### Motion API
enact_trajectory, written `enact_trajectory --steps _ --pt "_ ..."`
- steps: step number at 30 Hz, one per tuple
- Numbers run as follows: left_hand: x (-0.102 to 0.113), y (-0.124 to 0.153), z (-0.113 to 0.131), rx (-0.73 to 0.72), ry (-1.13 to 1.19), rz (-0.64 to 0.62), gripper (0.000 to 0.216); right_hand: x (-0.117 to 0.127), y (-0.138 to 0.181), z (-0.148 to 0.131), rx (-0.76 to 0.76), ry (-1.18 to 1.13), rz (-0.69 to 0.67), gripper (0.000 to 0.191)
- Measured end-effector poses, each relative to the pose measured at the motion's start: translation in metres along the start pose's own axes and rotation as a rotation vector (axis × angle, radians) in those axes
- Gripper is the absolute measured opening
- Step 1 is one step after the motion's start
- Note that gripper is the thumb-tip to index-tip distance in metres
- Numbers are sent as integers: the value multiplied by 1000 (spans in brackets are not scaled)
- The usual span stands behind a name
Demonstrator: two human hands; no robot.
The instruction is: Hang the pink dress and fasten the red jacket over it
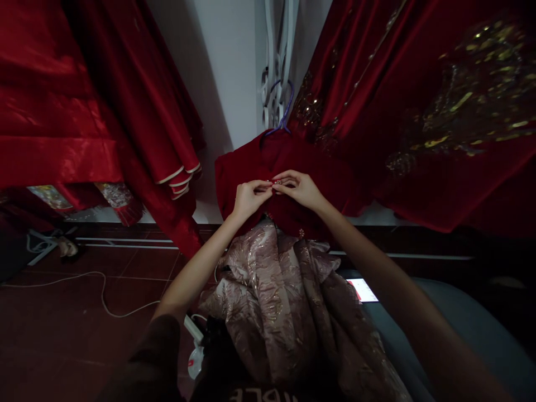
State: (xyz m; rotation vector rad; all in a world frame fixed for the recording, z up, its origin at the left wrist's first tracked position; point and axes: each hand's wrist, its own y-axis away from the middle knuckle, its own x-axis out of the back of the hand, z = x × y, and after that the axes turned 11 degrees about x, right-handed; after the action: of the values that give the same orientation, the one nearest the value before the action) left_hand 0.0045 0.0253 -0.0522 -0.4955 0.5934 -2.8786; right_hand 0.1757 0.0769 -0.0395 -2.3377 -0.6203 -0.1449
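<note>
A dark red velvet top (251,164) hangs in front of me on a purple hanger (283,114). My left hand (249,198) and my right hand (299,188) meet at the middle of its front, fingers pinched together on a small fastening of the garment. Below the red top falls a pinkish-brown skirt with a gold pattern (285,304), hanging down between my forearms.
Red satin dresses (84,111) hang at the left and red velvet gowns with gold sequins (439,111) at the right. A white wall (226,67) stands behind. A white cable (100,290) lies on the dark red floor. A lit phone screen (363,290) rests on a grey seat (460,329).
</note>
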Motion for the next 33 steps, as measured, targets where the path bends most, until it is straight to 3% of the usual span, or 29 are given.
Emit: enact_trajectory --steps 12,16,21,23,26,30,33 --pt "8 -8 0 -196 -202 -66 17 -2 -3 5 80 67 35 26" --pt "2 -6 3 -203 -211 -78 22 -7 -6 3 44 230 115 18" --pt "-25 18 -10 -111 26 -12 38 -25 -9 -1 -24 471 296 13" --pt "-36 36 -20 -16 128 52 45 -32 0 2 6 425 342 20" --pt "-40 65 -34 157 210 117 33 -40 29 12 14 339 379 41" --pt "-20 80 -43 232 188 251 19 -39 82 16 -16 521 171 66" --pt "-6 74 -48 177 78 310 17 -33 105 12 82 721 -61 78"
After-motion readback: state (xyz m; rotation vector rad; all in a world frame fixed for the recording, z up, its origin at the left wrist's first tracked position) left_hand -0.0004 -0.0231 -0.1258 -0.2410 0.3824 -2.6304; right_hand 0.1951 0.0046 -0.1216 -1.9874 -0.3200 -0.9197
